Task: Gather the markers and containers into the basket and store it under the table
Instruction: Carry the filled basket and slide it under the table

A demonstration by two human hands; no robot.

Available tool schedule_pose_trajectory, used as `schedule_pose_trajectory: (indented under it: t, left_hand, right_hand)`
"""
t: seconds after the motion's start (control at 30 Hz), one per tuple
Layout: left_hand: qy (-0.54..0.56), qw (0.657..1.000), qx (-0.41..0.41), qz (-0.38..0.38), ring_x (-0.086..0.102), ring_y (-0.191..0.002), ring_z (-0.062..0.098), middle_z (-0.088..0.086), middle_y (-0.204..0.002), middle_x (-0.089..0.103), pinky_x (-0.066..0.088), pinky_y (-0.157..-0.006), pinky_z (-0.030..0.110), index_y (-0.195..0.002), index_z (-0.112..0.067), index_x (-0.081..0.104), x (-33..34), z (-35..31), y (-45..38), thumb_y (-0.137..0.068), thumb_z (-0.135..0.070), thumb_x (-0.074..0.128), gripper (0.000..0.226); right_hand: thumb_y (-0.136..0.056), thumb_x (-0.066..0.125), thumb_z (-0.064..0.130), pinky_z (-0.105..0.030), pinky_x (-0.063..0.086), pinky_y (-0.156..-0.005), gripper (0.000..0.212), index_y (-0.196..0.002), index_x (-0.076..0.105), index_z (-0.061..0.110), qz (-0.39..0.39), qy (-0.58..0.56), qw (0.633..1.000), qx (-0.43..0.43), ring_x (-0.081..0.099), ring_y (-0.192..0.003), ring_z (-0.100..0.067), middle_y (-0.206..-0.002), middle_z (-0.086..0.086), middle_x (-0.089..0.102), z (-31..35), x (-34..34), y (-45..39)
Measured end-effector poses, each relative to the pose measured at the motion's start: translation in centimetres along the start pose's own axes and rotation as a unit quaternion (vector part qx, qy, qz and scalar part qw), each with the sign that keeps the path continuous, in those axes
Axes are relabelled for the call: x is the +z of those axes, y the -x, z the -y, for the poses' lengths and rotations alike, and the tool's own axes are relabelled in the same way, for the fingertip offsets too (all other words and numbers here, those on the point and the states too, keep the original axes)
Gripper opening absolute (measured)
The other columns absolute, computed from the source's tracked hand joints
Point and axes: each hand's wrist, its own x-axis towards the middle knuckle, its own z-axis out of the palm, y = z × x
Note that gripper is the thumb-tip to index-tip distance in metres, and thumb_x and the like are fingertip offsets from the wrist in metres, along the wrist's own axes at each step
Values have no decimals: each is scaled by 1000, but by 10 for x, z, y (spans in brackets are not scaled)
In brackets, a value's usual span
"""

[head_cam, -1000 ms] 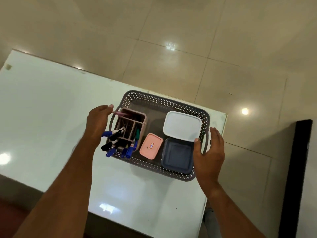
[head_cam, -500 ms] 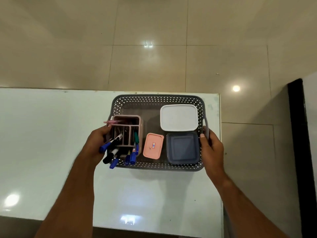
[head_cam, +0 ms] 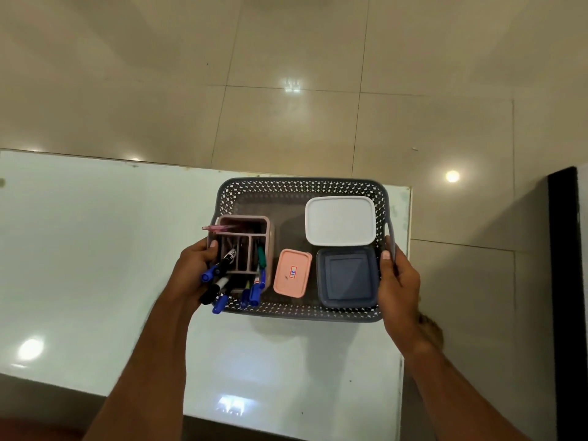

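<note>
Your left hand [head_cam: 194, 275] covers the basket's [head_cam: 302, 186] left handle, and the fingers there are hidden behind the rim. Your right hand's [head_cam: 399, 281] fingers wrap out of sight under the right handle. The marker [head_cam: 222, 268] barrels sink into the holder [head_cam: 267, 249], so you see mostly caps. The pink lid's [head_cam: 292, 272] label is too small to read. The bench [head_cam: 95, 249] runs off the left edge.

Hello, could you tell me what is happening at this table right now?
A person is holding a grey perforated basket by its two ends, the left hand at one and the right hand at the handle of the other. Inside are a pink marker holder, a white-lidded container, a dark blue container and a small pink container. The basket is over the white table.
</note>
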Motion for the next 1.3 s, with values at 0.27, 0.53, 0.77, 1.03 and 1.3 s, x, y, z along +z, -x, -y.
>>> schedule_pose_trajectory:
  t: [0.27,0.53,0.77,1.03,1.3]
  left_hand:
    - [23,999,12,-35,77,-81,19,5,-91,80,62,-64,30,-104,-13,74,59,-16,42,-109,-16,42,32]
    - [94,992,6,-85,77,-80,21,5,-87,80,62,-61,31,-101,-13,73,144,-44,99,-110,-16,41,33]
    - [170,979,-15,-111,77,-84,26,9,-91,79,63,-67,36,-100,-12,73,195,-93,153,-109,-15,42,32]
    - [219,966,-11,-141,73,-84,28,16,-97,75,59,-84,47,-97,-10,74,224,-178,223,-106,-10,45,30]
    - [267,949,-3,-168,73,-83,27,12,-93,75,64,-61,35,-104,-6,72,218,-230,252,-103,-6,44,28]
  right_hand:
    - [-109,47,16,-51,54,-107,36,-143,60,15,55,6,998,-15,65,-125,-24,-130,-6,70,30,-54,-46]
    - [-109,46,14,-25,59,-95,34,-138,63,16,137,28,988,-68,68,-117,-20,-125,-2,72,99,-127,-108]
    - [-109,48,11,-40,53,-106,35,-140,63,14,178,79,975,-109,66,-119,-17,-127,-1,71,187,-173,-148]
    - [-109,47,14,-49,54,-105,33,-136,66,16,221,111,959,-135,67,-116,-20,-123,-2,73,300,-207,-165]
    - [-108,47,18,-44,56,-96,31,-129,70,16,251,129,945,-163,69,-107,-19,-115,-4,75,367,-200,-174]
